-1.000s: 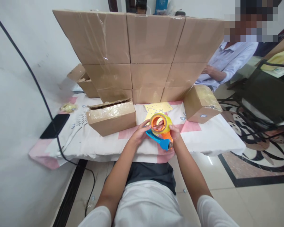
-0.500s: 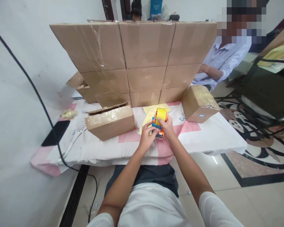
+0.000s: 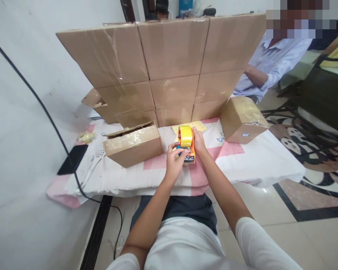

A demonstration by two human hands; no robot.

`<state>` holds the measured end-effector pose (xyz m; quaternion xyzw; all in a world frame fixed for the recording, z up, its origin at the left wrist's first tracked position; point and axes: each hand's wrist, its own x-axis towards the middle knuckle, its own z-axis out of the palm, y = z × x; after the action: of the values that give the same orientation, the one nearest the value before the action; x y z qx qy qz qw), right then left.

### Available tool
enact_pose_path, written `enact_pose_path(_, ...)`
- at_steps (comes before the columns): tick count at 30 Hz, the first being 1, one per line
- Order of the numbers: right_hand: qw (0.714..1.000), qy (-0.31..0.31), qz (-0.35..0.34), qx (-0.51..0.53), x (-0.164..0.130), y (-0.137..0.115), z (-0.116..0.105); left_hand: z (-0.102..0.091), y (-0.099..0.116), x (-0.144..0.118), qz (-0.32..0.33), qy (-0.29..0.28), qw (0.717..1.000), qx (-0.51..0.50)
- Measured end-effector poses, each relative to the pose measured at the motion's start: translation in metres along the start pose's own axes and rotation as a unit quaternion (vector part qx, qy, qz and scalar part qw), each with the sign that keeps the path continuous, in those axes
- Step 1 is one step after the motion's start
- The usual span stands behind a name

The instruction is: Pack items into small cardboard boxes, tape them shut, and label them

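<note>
My right hand (image 3: 199, 143) grips an orange and blue tape dispenser (image 3: 189, 153) that carries a yellow tape roll (image 3: 185, 135), held upright over the middle of the bed. My left hand (image 3: 174, 161) pinches the dispenser's lower front end from the left. A small cardboard box (image 3: 133, 143) with a loose, partly taped top lies just left of my hands. A yellow perforated sheet (image 3: 199, 125) lies flat behind the dispenser.
A wall of stacked cardboard boxes (image 3: 169, 63) fills the back of the bed (image 3: 256, 161). Another taped box (image 3: 242, 119) sits at the right. A black phone (image 3: 72, 159) and a white swatter (image 3: 97, 153) lie at the left. A seated person (image 3: 270, 63) is behind, right.
The dispenser turned from lying with the roll's hole facing me to standing edge-on. Both hands moved forward with it, farther over the bed, and my left hand shifted to its front end.
</note>
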<state>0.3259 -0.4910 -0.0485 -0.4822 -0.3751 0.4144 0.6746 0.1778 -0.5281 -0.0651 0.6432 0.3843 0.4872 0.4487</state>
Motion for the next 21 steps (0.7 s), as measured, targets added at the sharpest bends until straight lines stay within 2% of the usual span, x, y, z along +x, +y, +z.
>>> enact_pose_path(4, 0.997, -0.038, 0.037, 0.06, -0.007, 0.003, 0.002, 0.003, -0.012, 0.002, 0.004, -0.018, 0.998, 0.053)
enact_pose_path(8, 0.996, -0.048, 0.053, 0.058, -0.012, 0.007, 0.004, 0.01, -0.031, 0.003, -0.074, -0.029, 0.996, 0.05)
enact_pose_path(10, 0.997, -0.033, 0.045, 0.044, -0.013, 0.009, 0.005, 0.013, -0.037, 0.003, -0.113, -0.015, 0.993, 0.011)
enact_pose_path(12, 0.999, -0.002, 0.023, 0.029, -0.013, 0.011, 0.004, 0.014, -0.04, 0.004, -0.124, -0.001, 0.992, -0.02)
enact_pose_path(16, 0.998, 0.054, -0.018, 0.009, -0.014, 0.014, 0.002, 0.015, -0.038, 0.004, -0.101, 0.003, 0.994, -0.037)
enact_pose_path(21, 0.995, 0.091, -0.037, 0.009, -0.014, 0.017, 0.001, 0.016, -0.031, 0.004, -0.094, -0.003, 0.994, -0.054)
